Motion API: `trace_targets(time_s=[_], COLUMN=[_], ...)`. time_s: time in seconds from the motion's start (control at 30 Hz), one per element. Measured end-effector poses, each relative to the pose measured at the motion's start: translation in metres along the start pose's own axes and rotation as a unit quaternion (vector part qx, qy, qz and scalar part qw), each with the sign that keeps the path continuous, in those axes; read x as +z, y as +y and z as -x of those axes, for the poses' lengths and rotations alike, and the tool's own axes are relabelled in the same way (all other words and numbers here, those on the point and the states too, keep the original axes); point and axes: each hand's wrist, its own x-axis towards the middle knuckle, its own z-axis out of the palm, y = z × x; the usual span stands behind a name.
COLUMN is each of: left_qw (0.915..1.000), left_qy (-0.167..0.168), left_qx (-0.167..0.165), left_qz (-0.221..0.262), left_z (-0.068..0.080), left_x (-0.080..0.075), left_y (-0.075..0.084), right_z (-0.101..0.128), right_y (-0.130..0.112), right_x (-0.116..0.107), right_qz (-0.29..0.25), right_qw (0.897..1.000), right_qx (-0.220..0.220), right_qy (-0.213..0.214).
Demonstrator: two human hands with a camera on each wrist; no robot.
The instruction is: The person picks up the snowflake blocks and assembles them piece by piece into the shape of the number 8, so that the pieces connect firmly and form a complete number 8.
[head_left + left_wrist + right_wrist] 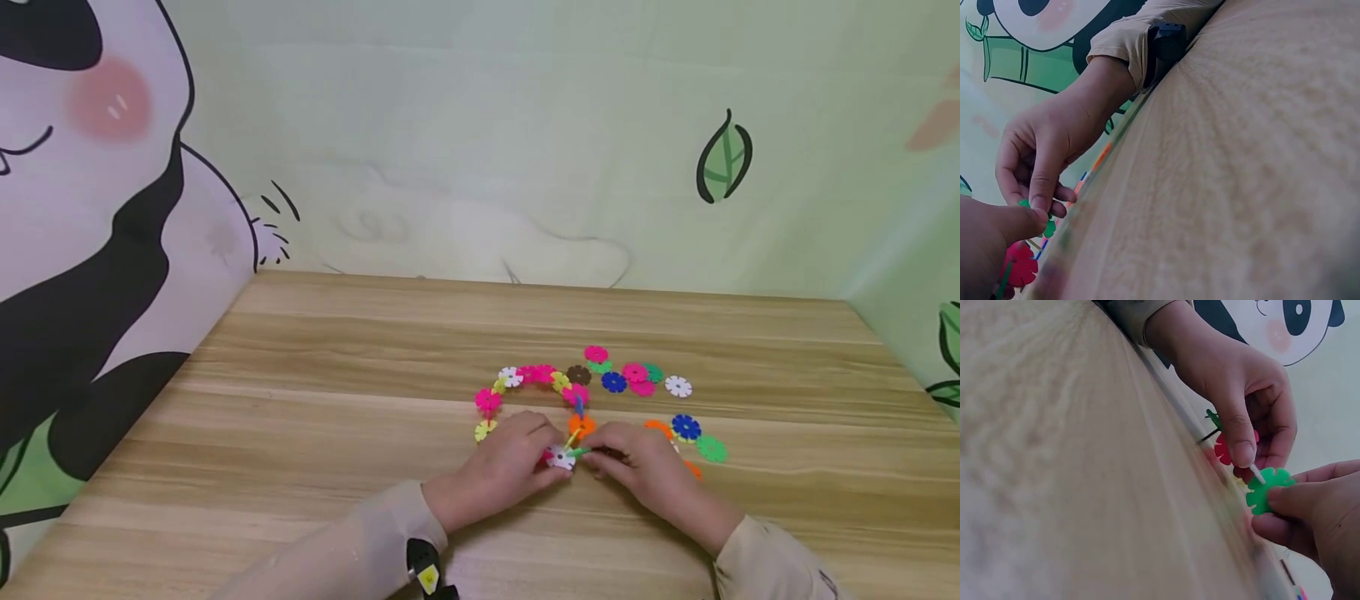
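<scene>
A curved chain of colourful snowflake discs [525, 375] lies on the wooden table [315, 417]. My left hand [551, 458] pinches the white disc [558, 457] at the chain's near end, with a red disc [1222, 450] next to it. My right hand [596, 457] pinches a green disc [1266, 489] between thumb and fingers and holds it edge-on against the white disc [1257, 474]. In the left wrist view the right hand [1041, 200] meets the left thumb over the green disc [1049, 226], and the red disc [1019, 265] shows below.
Loose discs lie right of the chain: pink [596, 354], blue [613, 382], white [678, 386], another blue [686, 427] and green [711, 448]. Panda-print cloth walls [90, 250] enclose the table on the left, back and right.
</scene>
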Motion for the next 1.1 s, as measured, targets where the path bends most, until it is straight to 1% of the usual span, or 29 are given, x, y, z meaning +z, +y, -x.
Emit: trace_targets(time_s=[0.13,0.23,0.3,0.37,0.43,0.53,0.67,0.77,0.93,1.0,1.1], left_qw=[0.9995,0.9988,0.9984,0.9984,0.9987,0.9991,0.9991,0.9989,0.9979,0.9973,0.9975], left_qy=[-0.009,-0.007,-0.005,-0.001,0.006,0.015,0.023,0.034,0.051,0.056,0.049], left_qx=[-0.02,-0.033,-0.04,-0.043,-0.038,-0.026,-0.016,-0.002,0.023,0.023,0.008], left_qz=[-0.022,-0.037,-0.04,-0.035,-0.032,-0.03,-0.033,-0.031,-0.033,-0.04,-0.05], left_z=[-0.001,0.0,0.0,0.0,0.0,-0.001,-0.003,-0.007,-0.015,-0.018,-0.021], left_x=[0.0,-0.001,-0.001,0.0,0.0,0.0,0.001,0.003,0.009,0.012,0.013], left_y=[0.0,-0.001,-0.001,-0.001,-0.001,-0.001,0.0,0.001,0.003,0.005,0.008], right_z=[-0.002,-0.005,-0.008,-0.009,-0.01,-0.011,-0.01,-0.009,-0.008,-0.008,-0.006], right_y=[0.0,0.0,0.002,0.005,0.009,0.015,0.022,0.025,0.028,0.029,0.031], right_x=[-0.007,-0.019,-0.029,-0.04,-0.049,-0.061,-0.071,-0.073,-0.072,-0.071,-0.071], right_qz=[0.015,0.03,0.057,0.081,0.099,0.102,0.103,0.116,0.129,0.125,0.11], right_qw=[1.0,0.998,0.995,0.991,0.984,0.974,0.961,0.955,0.951,0.952,0.956], right_qx=[0.018,0.046,0.074,0.106,0.138,0.187,0.225,0.232,0.23,0.23,0.227], right_qy=[-0.012,-0.015,-0.019,-0.027,-0.044,-0.081,-0.127,-0.147,-0.159,-0.157,-0.149])
